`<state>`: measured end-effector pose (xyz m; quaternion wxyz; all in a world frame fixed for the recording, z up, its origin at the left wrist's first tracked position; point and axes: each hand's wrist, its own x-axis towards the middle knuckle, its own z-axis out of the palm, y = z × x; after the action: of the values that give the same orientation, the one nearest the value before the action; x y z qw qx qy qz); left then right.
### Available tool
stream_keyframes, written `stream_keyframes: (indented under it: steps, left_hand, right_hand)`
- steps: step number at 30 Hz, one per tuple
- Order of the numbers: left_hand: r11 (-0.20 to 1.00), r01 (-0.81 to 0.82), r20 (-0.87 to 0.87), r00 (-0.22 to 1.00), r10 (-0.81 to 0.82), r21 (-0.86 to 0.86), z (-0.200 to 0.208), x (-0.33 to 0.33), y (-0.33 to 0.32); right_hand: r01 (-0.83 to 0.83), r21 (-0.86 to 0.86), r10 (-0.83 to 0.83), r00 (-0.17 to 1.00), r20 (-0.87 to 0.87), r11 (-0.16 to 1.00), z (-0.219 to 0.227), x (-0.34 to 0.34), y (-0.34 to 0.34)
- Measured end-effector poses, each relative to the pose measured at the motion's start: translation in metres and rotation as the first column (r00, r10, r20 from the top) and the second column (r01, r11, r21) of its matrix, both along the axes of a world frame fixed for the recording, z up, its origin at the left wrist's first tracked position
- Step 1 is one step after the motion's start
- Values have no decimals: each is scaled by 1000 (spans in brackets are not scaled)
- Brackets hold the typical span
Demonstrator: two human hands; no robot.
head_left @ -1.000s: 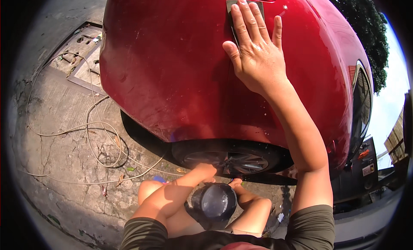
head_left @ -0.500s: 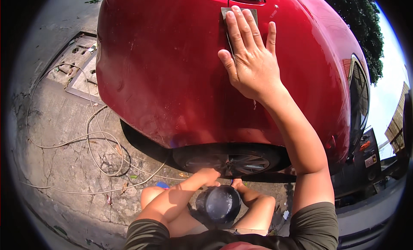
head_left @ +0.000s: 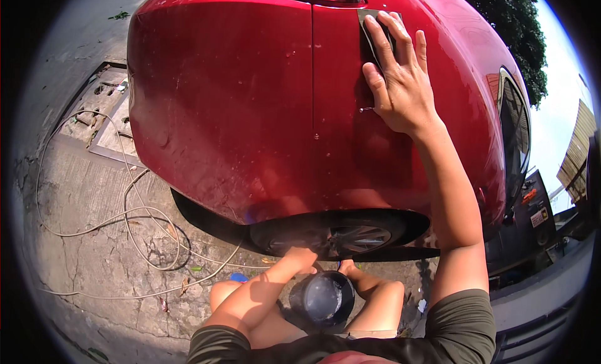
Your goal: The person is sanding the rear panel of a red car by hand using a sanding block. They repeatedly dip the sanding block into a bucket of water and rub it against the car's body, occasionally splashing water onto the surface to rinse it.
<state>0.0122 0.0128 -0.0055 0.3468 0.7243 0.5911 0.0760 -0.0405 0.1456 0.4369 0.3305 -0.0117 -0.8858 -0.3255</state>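
Note:
On the red car panel [head_left: 250, 113], high up beside the lamp, a dark sheet that looks like sandpaper [head_left: 368, 29] lies under my right hand [head_left: 404, 82]. The fingers press it to the paint, a little bent, with the thumb along its near edge. A pale folded edge of the sheet shows between thumb and forefinger. My left hand [head_left: 302, 259] hangs low in front of the car's wheel [head_left: 363, 237], just beyond a black bucket [head_left: 300, 298] with cloudy water. Its fingers point down and away and are mostly hidden.
A pale hose [head_left: 94, 229] lies in loops on the cracked concrete at left, near a drain grate [head_left: 103, 113]. The bucket stands between my legs. A blue item [head_left: 238, 277] shows beside my left knee. A dark vehicle [head_left: 523, 223] stands at right.
My right hand has slid the sheet rightward across the panel, past the vertical seam, and its fingers are more bent. My left hand stays by the wheel. The view has shifted slightly.

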Motion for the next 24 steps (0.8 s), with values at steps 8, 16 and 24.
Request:
stream_keyframes:
  steps: [8,16,24]
  left_hand:
    - [1000,-7,-22,1000,7,9,0,-3,10]
    - [999,-37,48,998,35,38,-6,-2,8]
    - [1000,5,16,1000,-5,3,-9,0,4]
  right_hand:
    - [14,108,-24,995,93,994,2,-18,-21]
    - [87,99,-97,990,106,991,-22,-19,-30]
    - [95,134,-146,881,451,986,-108,67,-39]
